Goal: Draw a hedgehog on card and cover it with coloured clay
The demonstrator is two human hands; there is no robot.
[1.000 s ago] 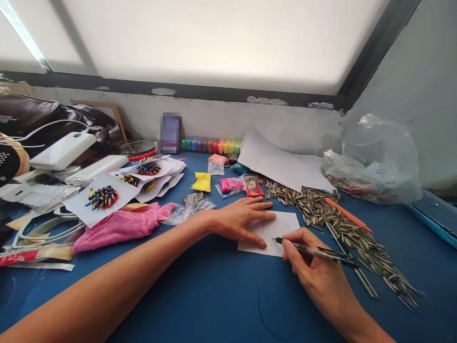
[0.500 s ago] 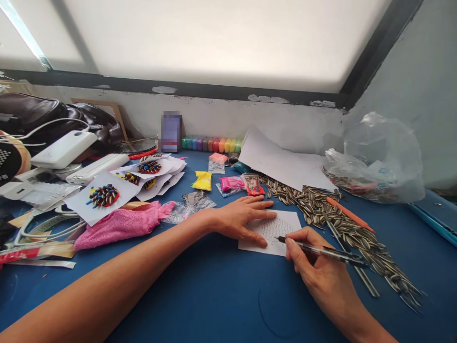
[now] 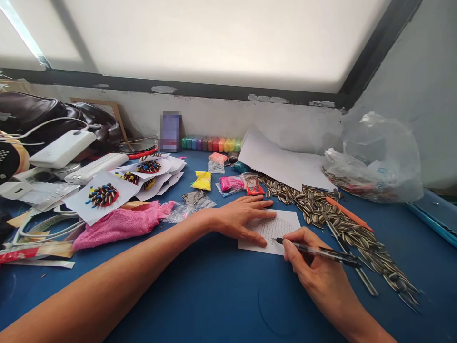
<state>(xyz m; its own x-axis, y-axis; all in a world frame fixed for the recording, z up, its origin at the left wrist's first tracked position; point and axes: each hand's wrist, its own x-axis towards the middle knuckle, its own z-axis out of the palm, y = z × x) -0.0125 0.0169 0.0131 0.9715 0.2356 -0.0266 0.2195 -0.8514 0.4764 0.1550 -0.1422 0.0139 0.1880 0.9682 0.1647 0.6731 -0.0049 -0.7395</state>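
Note:
My left hand (image 3: 246,219) lies flat with its fingers spread over the left part of a small white sheet of paper (image 3: 291,219). A rounded outline drawing filled with small marks (image 3: 275,228) shows on the sheet, partly covered by that hand. My right hand (image 3: 314,262) is closed round a black pen (image 3: 317,250), whose tip meets the paper near the lower edge of the drawing. Striped sunflower seeds (image 3: 332,219) spread in a long heap just beyond and right of my right hand. Small packets of pink clay (image 3: 232,183) and red clay (image 3: 253,185) lie past my left fingertips.
A metal rod-like tool (image 3: 366,281) and an orange stick (image 3: 348,214) lie by the seeds. Left are a pink cloth (image 3: 121,226), paper cards with seed-covered shapes (image 3: 103,196) and white power banks (image 3: 62,148). A plastic bag (image 3: 382,162) stands back right; a phone (image 3: 171,132) leans against the wall.
The pen tip and my right hand have shifted slightly left and down along the drawing's lower edge. My left hand stays in place on the paper.

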